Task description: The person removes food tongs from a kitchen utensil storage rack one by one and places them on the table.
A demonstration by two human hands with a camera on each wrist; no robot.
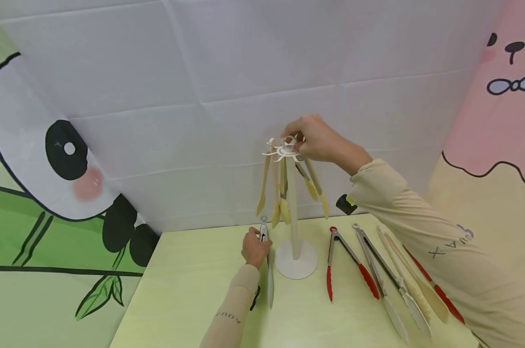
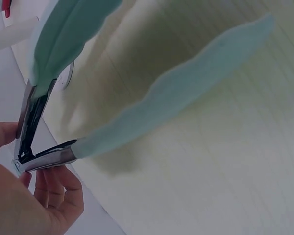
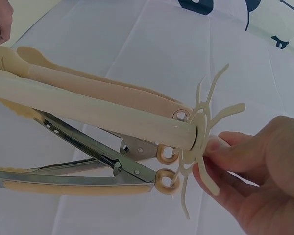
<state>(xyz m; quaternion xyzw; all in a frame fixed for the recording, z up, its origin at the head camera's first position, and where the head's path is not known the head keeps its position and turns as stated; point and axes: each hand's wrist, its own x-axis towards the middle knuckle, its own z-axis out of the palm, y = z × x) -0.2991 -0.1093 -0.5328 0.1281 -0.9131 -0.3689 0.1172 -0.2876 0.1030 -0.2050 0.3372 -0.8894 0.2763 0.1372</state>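
My left hand (image 1: 254,249) grips steel-handled tongs with pale green tips (image 2: 152,105) near their hinge end. In the left wrist view their two arms are spread apart over the table. At the top of a white rotating utensil rack (image 1: 293,212), my right hand (image 1: 316,137) pinches the part above the hooked ring (image 3: 202,132). Several tongs hang from the hooks: a beige pair (image 3: 108,93) and steel ones with yellowish tips (image 3: 78,181), looped on by their rings. The rack's round base (image 1: 296,268) stands on the table, just right of my left hand.
To the rack's right lie red-tipped tongs (image 1: 366,280), steel tongs with pale tips (image 1: 394,314) and beige tongs (image 1: 418,285). Another red-tipped piece (image 1: 449,304) is partly behind my right sleeve. A small black object (image 1: 345,205) is by the table's back edge, before a white cloth.
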